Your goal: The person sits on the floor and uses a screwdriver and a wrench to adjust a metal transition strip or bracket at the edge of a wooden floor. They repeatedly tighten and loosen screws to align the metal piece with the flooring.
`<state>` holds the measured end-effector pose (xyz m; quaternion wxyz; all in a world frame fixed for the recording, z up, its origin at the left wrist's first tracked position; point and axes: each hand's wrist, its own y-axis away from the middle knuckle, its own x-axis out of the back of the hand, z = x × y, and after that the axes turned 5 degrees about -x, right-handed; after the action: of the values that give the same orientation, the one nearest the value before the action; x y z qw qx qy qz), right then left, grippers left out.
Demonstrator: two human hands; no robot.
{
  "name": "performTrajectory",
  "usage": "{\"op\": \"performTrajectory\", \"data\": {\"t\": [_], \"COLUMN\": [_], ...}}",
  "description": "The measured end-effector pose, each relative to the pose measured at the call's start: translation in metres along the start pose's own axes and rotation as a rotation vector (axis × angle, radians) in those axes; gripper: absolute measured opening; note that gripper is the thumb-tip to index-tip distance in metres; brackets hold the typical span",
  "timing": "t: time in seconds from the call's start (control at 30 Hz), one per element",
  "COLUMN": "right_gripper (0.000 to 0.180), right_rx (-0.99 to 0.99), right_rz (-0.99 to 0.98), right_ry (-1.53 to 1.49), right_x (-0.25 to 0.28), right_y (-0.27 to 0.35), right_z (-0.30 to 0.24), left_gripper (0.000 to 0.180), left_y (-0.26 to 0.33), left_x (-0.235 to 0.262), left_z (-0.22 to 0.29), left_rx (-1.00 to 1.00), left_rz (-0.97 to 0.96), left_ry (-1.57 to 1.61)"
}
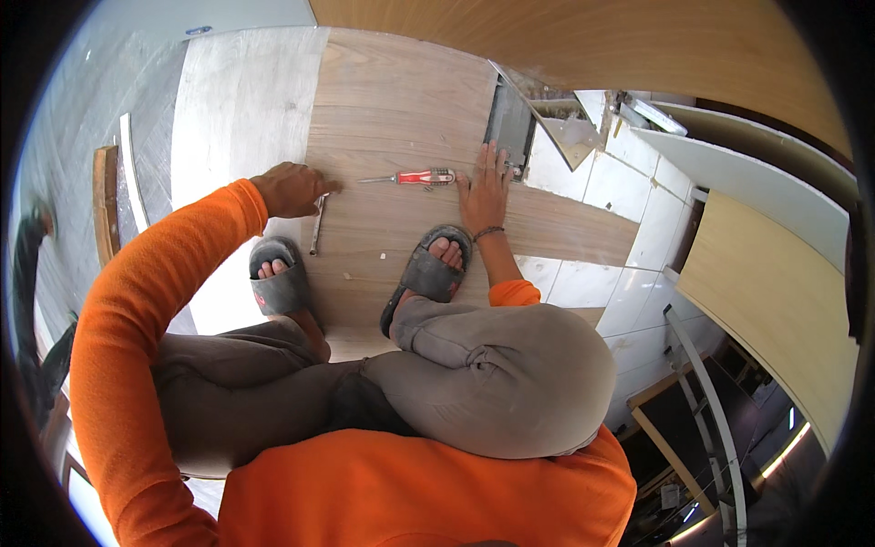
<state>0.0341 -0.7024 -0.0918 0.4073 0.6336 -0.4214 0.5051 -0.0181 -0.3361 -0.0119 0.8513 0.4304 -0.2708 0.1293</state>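
Observation:
My left hand [292, 190] is curled low over the wood-look boards [401, 100], fingertips closed at the upper end of a slim metal wrench-like tool [316, 230]. The tool's top is partly covered by those fingers. My right hand [485, 193] lies flat with its fingers stretched forward, holding nothing. Just left of it, a red-and-clear-handled screwdriver [425, 177] rests on the boards, its shaft pointing left. The right fingertips reach the near end of a dark grey strip [510, 118] set beside the boards.
White tiles [615, 187] and a broken triangular piece [570, 132] lie at right. A large wooden panel [583, 41] borders the far side. Boards [775, 264] lean at right. Wood strips [106, 205] lie far left. My sandalled feet [436, 264] stand between the hands.

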Motion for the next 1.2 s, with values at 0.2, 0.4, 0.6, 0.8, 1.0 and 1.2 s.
{"op": "performTrajectory", "data": {"t": [0.2,0.4,0.6,0.8,1.0,1.2], "right_gripper": [0.073,0.060,0.044,0.032,0.031,0.030], "right_rx": [-0.018,-0.005,0.224,0.350,0.511,0.594], "right_rz": [0.023,0.022,-0.048,-0.175,-0.358,-0.425], "right_ry": [0.072,-0.215,-0.408,-0.252,-0.428,-0.437], "right_x": [0.003,0.013,0.058,0.049,0.031,0.023], "right_y": [0.010,0.008,-0.002,0.007,0.057,0.075], "right_z": [0.003,0.004,-0.036,-0.063,-0.099,-0.101], "left_gripper": [0.048,0.024,0.018,0.024,0.030,0.029], "left_y": [0.000,-0.006,-0.001,0.011,0.030,0.037], "left_x": [0.003,-0.028,-0.018,-0.006,0.011,0.021], "left_z": [0.001,-0.018,-0.027,-0.039,-0.047,-0.066], "left_rx": [-0.026,-0.103,-0.113,0.027,0.175,0.277], "left_rz": [0.006,0.170,0.244,0.115,-0.006,0.050], "left_ry": [-0.036,-0.272,-0.259,-0.247,-0.030,0.003]}}
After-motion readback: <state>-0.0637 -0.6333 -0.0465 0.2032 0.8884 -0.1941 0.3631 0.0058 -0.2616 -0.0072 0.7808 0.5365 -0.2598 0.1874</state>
